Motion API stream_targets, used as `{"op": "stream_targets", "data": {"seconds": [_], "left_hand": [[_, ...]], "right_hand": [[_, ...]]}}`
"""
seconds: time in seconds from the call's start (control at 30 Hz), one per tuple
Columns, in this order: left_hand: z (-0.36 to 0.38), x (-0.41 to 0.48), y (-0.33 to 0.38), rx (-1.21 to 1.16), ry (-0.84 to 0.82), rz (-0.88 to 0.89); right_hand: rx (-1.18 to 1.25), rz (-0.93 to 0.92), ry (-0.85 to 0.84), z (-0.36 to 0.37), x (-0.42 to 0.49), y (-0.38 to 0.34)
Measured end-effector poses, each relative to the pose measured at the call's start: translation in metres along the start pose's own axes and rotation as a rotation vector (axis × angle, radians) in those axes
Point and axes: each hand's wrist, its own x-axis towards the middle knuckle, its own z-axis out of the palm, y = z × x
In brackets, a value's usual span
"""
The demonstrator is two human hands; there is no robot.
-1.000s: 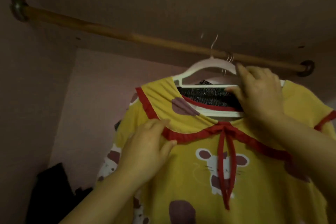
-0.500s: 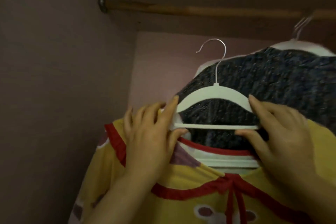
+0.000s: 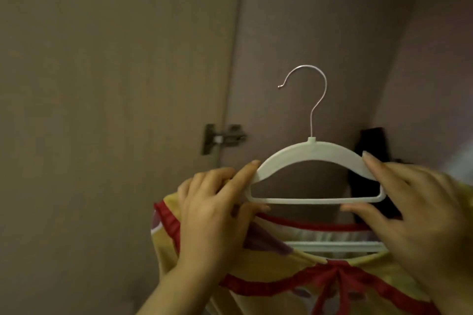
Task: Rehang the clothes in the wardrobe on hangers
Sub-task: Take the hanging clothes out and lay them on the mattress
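a white hanger point(image 3: 312, 152) is held level, its long bar running side to side and its wire hook point(image 3: 311, 100) pointing straight up. the left hand point(image 3: 212, 215) and right hand point(image 3: 414, 212) each pinch one end between forefinger and thumb, equally near. a yellow top point(image 3: 268, 266) lies just below it; no rail is in view.

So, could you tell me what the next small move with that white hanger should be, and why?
Probably draw the white hanger toward you, clear of the yellow top. The left hand and right hand pinch its ends, its hook catches nothing and it carries no garment, whereas the top seems to sit on another white bar.
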Motion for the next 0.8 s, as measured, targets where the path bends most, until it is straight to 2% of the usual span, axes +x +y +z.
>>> {"op": "stream_targets", "data": {"seconds": [0.17,0.37,0.5,0.67,0.8], "left_hand": [[-0.107,-0.047,-0.031,0.264,0.065,-0.089],[-0.242,-0.092,-0.061,0.590,0.083,-0.223],[-0.328,-0.118,-0.081,0.739,0.128,-0.320],[-0.436,-0.145,-0.107,0.912,0.229,-0.413],[-0.524,-0.164,-0.137,1.045,0.279,-0.409]], "right_hand": [[0.270,-0.062,0.066,0.025,0.011,-0.096],[0.612,-0.105,0.053,0.033,0.045,-0.230],[0.791,-0.126,0.130,0.023,0.072,-0.328],[0.988,-0.187,0.125,0.007,0.105,-0.455],[1.094,-0.229,0.110,0.000,0.134,-0.561]]}}
